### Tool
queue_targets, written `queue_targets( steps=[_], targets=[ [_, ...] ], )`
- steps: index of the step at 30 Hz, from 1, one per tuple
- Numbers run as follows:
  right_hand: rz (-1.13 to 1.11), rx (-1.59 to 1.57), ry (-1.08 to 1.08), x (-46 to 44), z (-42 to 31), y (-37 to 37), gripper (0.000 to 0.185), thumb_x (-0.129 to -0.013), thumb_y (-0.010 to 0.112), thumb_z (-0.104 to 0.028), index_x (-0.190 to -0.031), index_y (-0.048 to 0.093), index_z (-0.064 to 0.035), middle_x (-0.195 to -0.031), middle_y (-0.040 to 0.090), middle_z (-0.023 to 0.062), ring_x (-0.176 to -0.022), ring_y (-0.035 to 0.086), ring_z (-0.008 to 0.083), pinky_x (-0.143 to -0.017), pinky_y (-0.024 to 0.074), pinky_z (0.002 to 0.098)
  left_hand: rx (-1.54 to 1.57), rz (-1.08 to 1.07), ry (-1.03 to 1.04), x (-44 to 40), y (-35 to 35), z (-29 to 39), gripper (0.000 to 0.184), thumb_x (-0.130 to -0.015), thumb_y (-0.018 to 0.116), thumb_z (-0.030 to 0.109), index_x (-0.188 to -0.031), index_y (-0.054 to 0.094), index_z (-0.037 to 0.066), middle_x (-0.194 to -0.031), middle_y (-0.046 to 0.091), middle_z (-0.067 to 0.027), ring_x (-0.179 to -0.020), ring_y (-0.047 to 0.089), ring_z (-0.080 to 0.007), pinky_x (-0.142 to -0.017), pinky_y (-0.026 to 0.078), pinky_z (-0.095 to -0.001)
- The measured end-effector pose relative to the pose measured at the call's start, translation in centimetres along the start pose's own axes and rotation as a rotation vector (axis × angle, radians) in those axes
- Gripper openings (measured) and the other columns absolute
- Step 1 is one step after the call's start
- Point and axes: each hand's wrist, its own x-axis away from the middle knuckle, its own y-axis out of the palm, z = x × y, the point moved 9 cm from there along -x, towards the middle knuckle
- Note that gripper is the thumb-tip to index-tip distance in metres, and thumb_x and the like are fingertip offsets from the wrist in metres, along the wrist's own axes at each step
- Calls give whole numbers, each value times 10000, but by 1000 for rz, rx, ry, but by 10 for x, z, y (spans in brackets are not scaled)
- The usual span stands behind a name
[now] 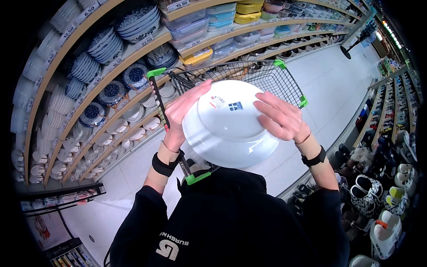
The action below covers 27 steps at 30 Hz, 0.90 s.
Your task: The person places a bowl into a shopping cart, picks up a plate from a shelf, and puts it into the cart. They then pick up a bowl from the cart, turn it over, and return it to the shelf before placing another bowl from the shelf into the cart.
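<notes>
A white plate (pixel 227 127) is held up in front of my chest, its underside facing me. Blue and red printed marks show on its base. My left hand (pixel 189 104) grips the left edge, the thumb side partly hidden behind it. On the opposite side, my right hand (pixel 283 116) has its fingers bent over the underside near the right edge. Beneath and beyond the plate stands a wire shopping cart (pixel 278 84) with green corner pieces; the plate covers part of it.
Shelves on the left carry stacked blue-patterned bowls (pixel 138 24), white dishes (pixel 133 112) and plastic containers (pixel 189 26) with price labels. Racks of shoes (pixel 365 189) line the right. A pale tiled floor (pixel 331 75) runs between them. A low display (pixel 73 253) stands at the lower left.
</notes>
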Motion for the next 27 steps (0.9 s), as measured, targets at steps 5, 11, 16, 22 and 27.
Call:
queue_targets(
  steps=[5, 11, 16, 22, 27],
  targets=[
    [-9, 10, -29, -1, -5, -2, 278, -781, 656, -91, -1025, 525, -70, -1025, 646, 137, -944, 652, 312, -775, 589, 383, -58, -5, 92, -3, -2, 9, 343, -706, 690, 46, -1039, 646, -21, -1038, 666, -169, -936, 667, -281, -803, 544, -322],
    [60, -119, 224, 7, 12, 1, 290, -723, 681, -90, -985, 578, -18, -955, 658, 139, -888, 667, 287, -727, 580, 337, 56, -62, -62, 2, 8, -12, 353, -705, 675, -10, -1057, 650, -2, -1024, 677, -141, -910, 673, -254, -795, 533, -299],
    [31, -384, 771, 46, 45, 32, 345, -722, 668, -20, -1057, 588, 14, -913, 662, 157, -755, 669, 273, -632, 529, 303, 279, -61, -319, 8, 22, -31, 347, -748, 599, -96, -1069, 650, 24, -1018, 684, -110, -881, 663, -167, -774, 505, -257],
    [-115, -541, 1054, 66, 51, 60, 204, -859, 589, -49, -1057, 599, -3, -854, 657, 163, -714, 660, 273, -634, 495, 300, 418, -99, -615, 38, 50, -65, 189, -849, 625, 25, -1030, 637, -28, -936, 671, -45, -858, 583, -88, -791, 459, -234],
    [-68, -547, 1215, 84, 62, 74, 213, -875, 602, -161, -1030, 613, -16, -781, 652, 171, -671, 652, 279, -613, 484, 321, 673, 35, -933, 72, 70, -92, 202, -871, 644, 108, -994, 651, -52, -907, 663, -40, -799, 564, -73, -731, 461, -237]
  ],
)
